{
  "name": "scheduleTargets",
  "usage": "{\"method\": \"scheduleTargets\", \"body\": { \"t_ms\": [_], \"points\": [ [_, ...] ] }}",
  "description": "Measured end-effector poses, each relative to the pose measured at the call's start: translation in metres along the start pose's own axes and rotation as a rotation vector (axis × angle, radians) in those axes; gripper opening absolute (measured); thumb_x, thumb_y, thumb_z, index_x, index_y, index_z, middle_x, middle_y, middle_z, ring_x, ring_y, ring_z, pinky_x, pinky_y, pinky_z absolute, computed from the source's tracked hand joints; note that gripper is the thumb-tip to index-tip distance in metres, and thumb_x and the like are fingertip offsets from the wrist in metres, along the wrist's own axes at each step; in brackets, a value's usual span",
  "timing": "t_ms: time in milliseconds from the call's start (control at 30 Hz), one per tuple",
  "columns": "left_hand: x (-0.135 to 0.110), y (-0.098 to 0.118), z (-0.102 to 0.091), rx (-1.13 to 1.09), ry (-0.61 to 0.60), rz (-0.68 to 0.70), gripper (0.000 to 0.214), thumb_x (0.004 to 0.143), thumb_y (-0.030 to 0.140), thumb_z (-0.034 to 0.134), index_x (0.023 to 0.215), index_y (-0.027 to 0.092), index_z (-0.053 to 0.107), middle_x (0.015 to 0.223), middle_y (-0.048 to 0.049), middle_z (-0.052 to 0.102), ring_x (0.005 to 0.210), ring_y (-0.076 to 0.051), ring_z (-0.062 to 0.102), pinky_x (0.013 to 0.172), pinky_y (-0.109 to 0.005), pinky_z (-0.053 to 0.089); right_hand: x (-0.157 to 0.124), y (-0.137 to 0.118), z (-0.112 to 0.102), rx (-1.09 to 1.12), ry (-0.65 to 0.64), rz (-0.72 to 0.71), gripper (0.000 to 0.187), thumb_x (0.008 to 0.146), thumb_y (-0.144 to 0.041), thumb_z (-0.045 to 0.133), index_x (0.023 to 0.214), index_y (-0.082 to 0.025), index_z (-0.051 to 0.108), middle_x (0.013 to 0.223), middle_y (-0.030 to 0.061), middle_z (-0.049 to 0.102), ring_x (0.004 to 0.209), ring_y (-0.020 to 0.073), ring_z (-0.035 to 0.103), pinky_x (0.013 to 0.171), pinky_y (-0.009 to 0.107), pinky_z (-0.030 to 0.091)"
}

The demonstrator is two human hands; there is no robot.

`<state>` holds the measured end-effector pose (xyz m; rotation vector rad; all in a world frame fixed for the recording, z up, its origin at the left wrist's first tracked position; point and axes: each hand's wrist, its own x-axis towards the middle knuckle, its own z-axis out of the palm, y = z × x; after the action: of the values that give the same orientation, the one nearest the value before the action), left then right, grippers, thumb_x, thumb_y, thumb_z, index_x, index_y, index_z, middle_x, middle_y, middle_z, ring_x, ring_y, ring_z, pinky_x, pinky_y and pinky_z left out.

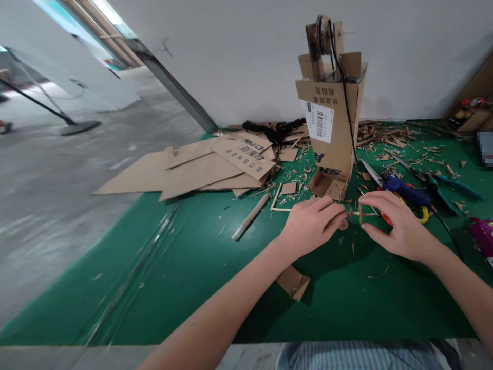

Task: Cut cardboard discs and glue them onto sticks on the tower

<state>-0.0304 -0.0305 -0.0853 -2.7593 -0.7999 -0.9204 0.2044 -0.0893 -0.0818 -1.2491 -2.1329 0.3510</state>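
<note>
A thin wooden stick (282, 209), with an upright piece at its left end, runs under my left hand (314, 223). The fingers of that hand are closed around the stick. To the right, a small cardboard disc (360, 211) sits upright on the stick. My right hand (396, 226) has its thumb and fingertips at the disc's lower and upper edges. A second round cardboard disc (343, 224) shows just below my left fingertips. Close behind my hands stands a tall cardboard structure (335, 123), with a pulley wheel (323, 35) and black cord (346, 103) at its top.
Scissors and a blue glue gun (406, 190) lie at the right, beside green-handled pliers (442, 187). Cardboard sheets (208, 169) are piled at the left back. A glue stick (250, 217), a cardboard scrap (293, 282) and many shavings (385, 134) lie on the green table (185, 288).
</note>
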Motion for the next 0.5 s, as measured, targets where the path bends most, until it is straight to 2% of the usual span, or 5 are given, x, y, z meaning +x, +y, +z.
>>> {"method": "scheduleTargets", "body": {
  "t_ms": [200, 500],
  "points": [
    [-0.0016, 0.0004, 0.0048, 0.007, -0.033, -0.002, 0.025, 0.102, 0.030, 0.048, 0.091, 0.018, 0.068, 0.075, -0.0014, 0.066, 0.064, -0.014, 0.063, 0.054, -0.025, 0.045, -0.0008, -0.0011, 0.0038, 0.004, 0.017, 0.005, 0.040, 0.093, -0.033, 0.062, 0.132, -0.025, 0.054, 0.131, 0.0139, 0.062, 0.126, 0.0308, 0.059, 0.103, 0.049, 0.052],
    [-0.0021, 0.0010, 0.0062, -0.038, -0.119, -0.023, 0.030, 0.105, 0.029, 0.040, 0.099, 0.017, 0.067, 0.084, -0.0041, 0.069, 0.070, -0.015, 0.066, 0.056, -0.025, 0.047, -0.0001, 0.0030, 0.0077, -0.029, 0.038, -0.042, 0.037, 0.093, -0.030, 0.063, 0.128, -0.023, 0.056, 0.126, 0.0136, 0.065, 0.120, 0.0300, 0.062, 0.100, 0.050, 0.054]
  ]
}}
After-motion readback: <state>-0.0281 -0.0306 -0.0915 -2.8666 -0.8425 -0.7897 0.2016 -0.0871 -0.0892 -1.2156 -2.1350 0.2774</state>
